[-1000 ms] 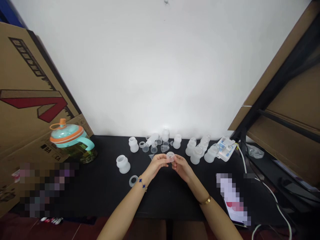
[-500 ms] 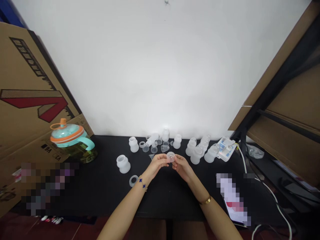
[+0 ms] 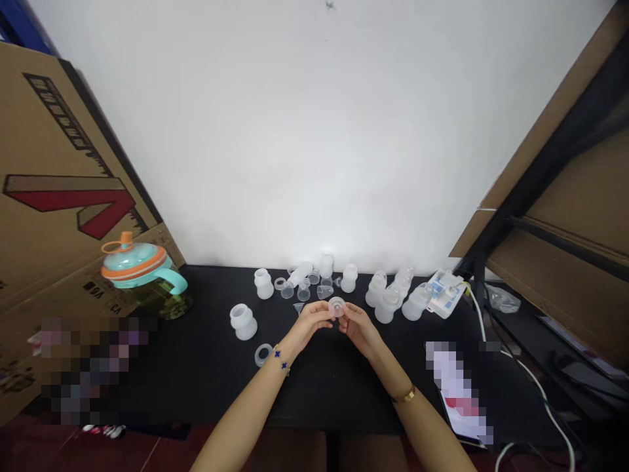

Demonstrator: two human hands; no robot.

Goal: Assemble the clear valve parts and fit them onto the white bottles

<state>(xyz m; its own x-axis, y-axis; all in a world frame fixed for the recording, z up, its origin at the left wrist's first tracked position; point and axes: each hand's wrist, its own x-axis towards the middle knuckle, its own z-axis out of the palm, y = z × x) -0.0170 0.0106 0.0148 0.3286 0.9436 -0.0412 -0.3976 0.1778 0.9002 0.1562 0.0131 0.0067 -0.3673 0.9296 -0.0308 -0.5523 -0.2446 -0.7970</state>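
Note:
Between the fingertips of both hands is a small round translucent piece [image 3: 337, 306] with a raised middle, apparently a baby bottle nipple. My left hand [image 3: 313, 321] pinches its left edge, and my right hand [image 3: 357, 328] grips the right edge. Both hands are above the black table. Left of my left wrist lies a whitish screw ring [image 3: 263, 354], partly covered by the wrist. A white baby bottle [image 3: 243, 322] without a top stands upright beyond that ring. A small clear funnel-shaped part [image 3: 298, 307] lies just behind my left hand.
Open bottles [image 3: 264, 284], clear caps [image 3: 303, 289] and rings lie along the wall. Several capped bottles [image 3: 388, 303] stand right, beside a white box [image 3: 445, 294] and white cable [image 3: 476, 308]. A phone-like device [image 3: 459, 393] lies front right; a teal-orange jug [image 3: 147, 282] stands left by a cardboard box [image 3: 59, 151].
Both hands stay in nearly the same place with the nipple between them. The view has shifted very slightly; nothing else has visibly moved.

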